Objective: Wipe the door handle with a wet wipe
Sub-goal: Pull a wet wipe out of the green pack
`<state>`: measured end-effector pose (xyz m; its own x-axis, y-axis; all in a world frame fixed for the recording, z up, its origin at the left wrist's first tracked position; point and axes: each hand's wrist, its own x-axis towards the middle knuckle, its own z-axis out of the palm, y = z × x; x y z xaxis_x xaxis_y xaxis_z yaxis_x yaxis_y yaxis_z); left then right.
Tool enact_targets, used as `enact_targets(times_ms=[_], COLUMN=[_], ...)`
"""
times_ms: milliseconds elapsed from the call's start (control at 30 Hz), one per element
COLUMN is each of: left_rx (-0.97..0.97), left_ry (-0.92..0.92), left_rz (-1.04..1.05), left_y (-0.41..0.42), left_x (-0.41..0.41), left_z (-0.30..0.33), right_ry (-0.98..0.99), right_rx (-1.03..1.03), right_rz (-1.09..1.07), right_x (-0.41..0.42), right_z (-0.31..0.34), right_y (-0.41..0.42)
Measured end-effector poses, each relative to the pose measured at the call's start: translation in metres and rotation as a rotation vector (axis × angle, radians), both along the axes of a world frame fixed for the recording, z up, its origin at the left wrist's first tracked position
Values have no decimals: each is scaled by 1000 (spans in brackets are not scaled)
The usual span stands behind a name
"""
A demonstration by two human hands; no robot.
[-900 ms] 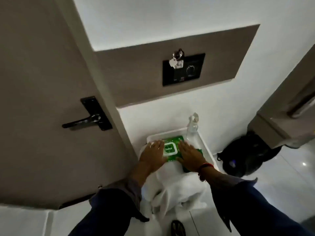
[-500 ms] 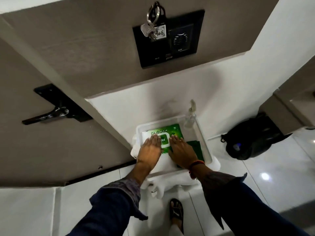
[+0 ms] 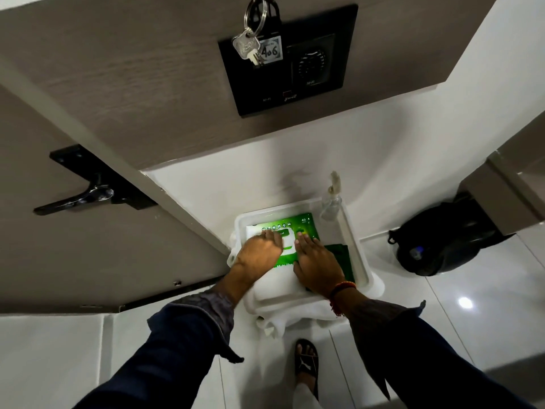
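So both hands are down in a white tray (image 3: 355, 246) on the floor by the wall, right over a green wipes pack (image 3: 299, 224). The left hand (image 3: 259, 252) lies flat on the pack's white flap (image 3: 287, 242), fingers (image 3: 272, 236) spread and loose, not curled around anything. The right hand (image 3: 317, 261) sits just beside it on the pack's green part, also flat, fingers (image 3: 303, 240) straight and together, nothing gripped. There's a red thread band (image 3: 339, 290) on the right wrist. No wipe is out that I can see.

The pack lies inside the tray, with a white towel (image 3: 283, 290) bunched under the hands and spilling over the tray's near edge. A clear spray bottle (image 3: 331, 199) stands upright in the tray's far right corner, against the wall. A darker green thing (image 3: 339, 255) pokes out next to the right hand; can't tell what it is.

The door handle (image 3: 73, 199), a black lever on a black plate, is up on the grey-brown door (image 3: 73, 246) to the left, well apart from both hands and untouched. Above the tray a black wall panel (image 3: 295, 93) has a key ring (image 3: 255, 33) hanging on it with a tag reading 406. A black bag (image 3: 436, 246) slumps on the floor tiles to the right, and one sandalled foot (image 3: 306, 361) shows just below the tray.
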<state>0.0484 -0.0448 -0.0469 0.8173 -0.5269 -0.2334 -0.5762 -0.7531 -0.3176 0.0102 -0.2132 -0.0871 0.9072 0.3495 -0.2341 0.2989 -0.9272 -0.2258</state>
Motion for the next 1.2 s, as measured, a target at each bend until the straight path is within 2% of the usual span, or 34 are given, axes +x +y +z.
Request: enact_targets(times_ms=[100,167,233,333,533,633,700,800,867,933,1033,1100,1200], left_rx=[-263,-466,-591,-647,-637,-679,-749,-898,-950,-897,-467,-255,-208], left_ry=[98,97,98,141,147,145,159,246,319,349,359,296,321], left_rz=[218,371,458,501,469,420,386,372,357,266,105,26,-8], left_y=[5,10,11,11,15,19,23,28,29,31,23,19,24], left_x=[24,37,42,43,43,40,37,32,25,14,-3,-10,-11], left_z=[20,28,33,32,24,22,19,17,18,18,13,10,11], right_ry=[-6,-41,-69,-80,-148,-79,-69,-191,-172,-129,15,83,159], right_rx=[39,62,76,45,-165,-44,123,374,434,426,254,147,182], right_rz=[-19,-49,-117,-175,-94,-227,-280,-85,47,108,125,136,33], right_x=[0,2,8,16,22,27,24,15,8,5,3,2,4], right_z=[2,5,9,21,26,19,21,25,27,27,22,21,37], right_y=[-1,0,3,11,35,38,33,15,6,3,4,7,12])
